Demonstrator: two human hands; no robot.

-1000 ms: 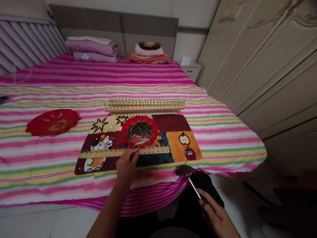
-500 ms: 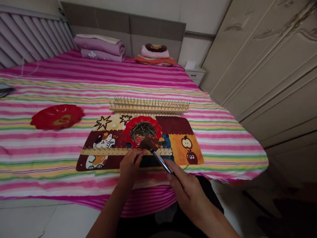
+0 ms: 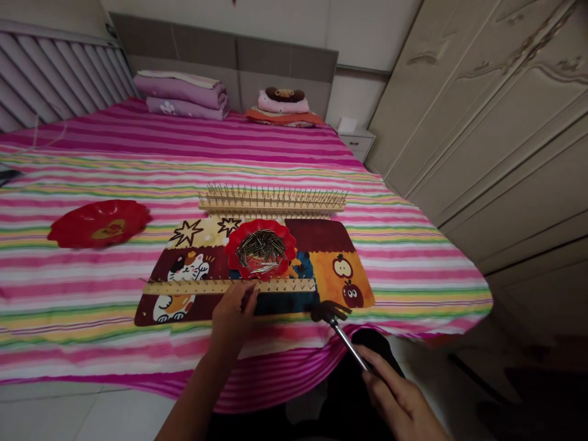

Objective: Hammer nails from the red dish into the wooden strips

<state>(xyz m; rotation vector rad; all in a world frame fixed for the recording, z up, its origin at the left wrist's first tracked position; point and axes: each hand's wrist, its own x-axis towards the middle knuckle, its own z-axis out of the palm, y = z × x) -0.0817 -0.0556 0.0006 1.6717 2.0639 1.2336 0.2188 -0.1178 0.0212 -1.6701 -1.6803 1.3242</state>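
Observation:
A long wooden strip (image 3: 193, 286) studded with nails lies across a patchwork mat (image 3: 321, 245) near the bed's front edge. My left hand (image 3: 233, 318) rests at the strip's middle, fingers pinched together on a small thing I cannot make out. My right hand (image 3: 399, 401) grips the metal handle of a small hammer (image 3: 331, 315), whose head hangs just off the mat's front right, away from the strip. Behind the strip sits a red dish (image 3: 261, 250) full of loose nails. Further back lie more wooden strips (image 3: 272, 202) bristling with upright nails.
A second red dish (image 3: 98, 223) lies on the striped bedspread (image 3: 413, 269) to the left. Folded bedding (image 3: 184, 93) and a plush toy (image 3: 283, 98) sit by the headboard. A wardrobe (image 3: 496, 116) stands along the right, a nightstand (image 3: 354, 138) beside the bed.
Half a second ago the hammer head was over the strip beside my left fingers; it has since swung back down and right, off the mat. My left hand stayed at the strip.

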